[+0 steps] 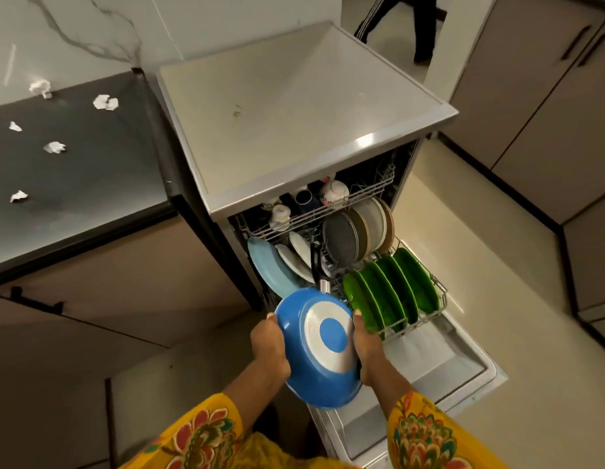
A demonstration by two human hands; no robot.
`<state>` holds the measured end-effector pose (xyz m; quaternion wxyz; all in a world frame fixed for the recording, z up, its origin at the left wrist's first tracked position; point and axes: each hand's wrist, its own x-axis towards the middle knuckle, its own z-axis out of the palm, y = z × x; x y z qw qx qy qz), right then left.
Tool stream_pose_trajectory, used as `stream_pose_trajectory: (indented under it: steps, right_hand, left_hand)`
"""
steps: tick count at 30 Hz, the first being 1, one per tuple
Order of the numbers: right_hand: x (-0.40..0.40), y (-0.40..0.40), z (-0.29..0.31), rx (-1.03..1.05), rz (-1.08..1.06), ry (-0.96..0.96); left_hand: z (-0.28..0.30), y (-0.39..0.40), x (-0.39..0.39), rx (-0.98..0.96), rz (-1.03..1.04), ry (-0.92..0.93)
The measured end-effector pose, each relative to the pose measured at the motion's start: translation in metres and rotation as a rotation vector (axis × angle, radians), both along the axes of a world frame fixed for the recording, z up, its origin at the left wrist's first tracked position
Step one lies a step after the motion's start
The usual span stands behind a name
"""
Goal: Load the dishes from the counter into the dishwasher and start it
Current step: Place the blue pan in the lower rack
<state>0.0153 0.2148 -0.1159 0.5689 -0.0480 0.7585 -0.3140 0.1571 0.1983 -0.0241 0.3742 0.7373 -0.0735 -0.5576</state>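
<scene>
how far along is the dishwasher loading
Mostly loaded: green plates and other plates stand in the lower rack, cups in the upper rack. In hand: the left hand and right hand hold a blue pan bottom-up at the rack's front. Left: seat the pan, close the door, start it.

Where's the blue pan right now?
Lower centre of the head view: blue pan held bottom-up between both hands, left hand, right hand, just before the green plates.

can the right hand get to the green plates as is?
Probably not yet. The right hand lies close beside the green plates with nothing between them, but it and the left hand are gripping the blue pan.
</scene>
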Motion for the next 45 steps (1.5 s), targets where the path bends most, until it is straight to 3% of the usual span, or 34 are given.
stream_pose_trajectory:
  steps: [11, 15, 25, 29, 39, 45]
  right_hand:
    - [0.007, 0.020, -0.046, 0.102, 0.209, 0.328]
    - [-0.004, 0.009, -0.071, 0.129, 0.240, 0.371]
    - [-0.017, -0.026, -0.145, 0.144, 0.316, 0.311]
    - [-0.012, -0.039, -0.164, 0.157, 0.277, 0.269]
    - [-0.019, -0.068, -0.206, 0.191, 0.329, 0.148]
    - [-0.022, -0.078, -0.225, 0.120, 0.346, 0.206]
  left_hand:
    - [-0.089, -0.005, 0.030, 0.250, -0.193, -0.049]
    - [-0.114, -0.015, 0.018, 0.165, -0.367, 0.002]
    - [-0.204, -0.064, 0.007, 0.157, -0.406, 0.066]
    - [-0.229, -0.088, 0.008, 0.117, -0.562, 0.107]
    - [-0.274, -0.118, -0.003, -0.013, -0.639, 0.012]
    - [-0.304, -0.127, -0.001, -0.033, -0.644, -0.025]
